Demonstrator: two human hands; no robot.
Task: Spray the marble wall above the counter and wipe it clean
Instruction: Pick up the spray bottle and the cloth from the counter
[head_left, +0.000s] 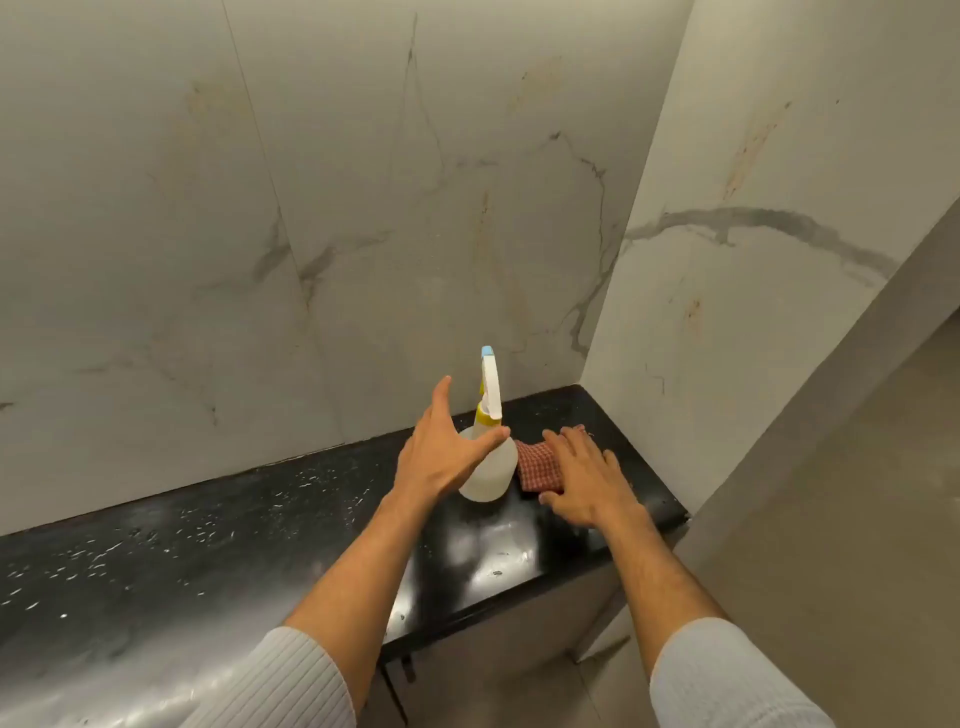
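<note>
- Head view: glossy grey-veined marble wall (363, 208) rises behind the black speckled desk (234, 551).
- Translucent spray bottle (491, 470), yellow collar, blue-tipped nozzle, stands upright near the desk's corner.
- Left hand (441, 457) spread wide at the bottle.
- Right hand (587, 483) flat on red checked cloth (535, 467).

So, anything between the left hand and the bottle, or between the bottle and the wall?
Nothing visible. The left hand is open right at the bottle, not yet gripping. The cloth lies right of the bottle under the right hand, off the path. The wall behind is unobstructed.
</note>
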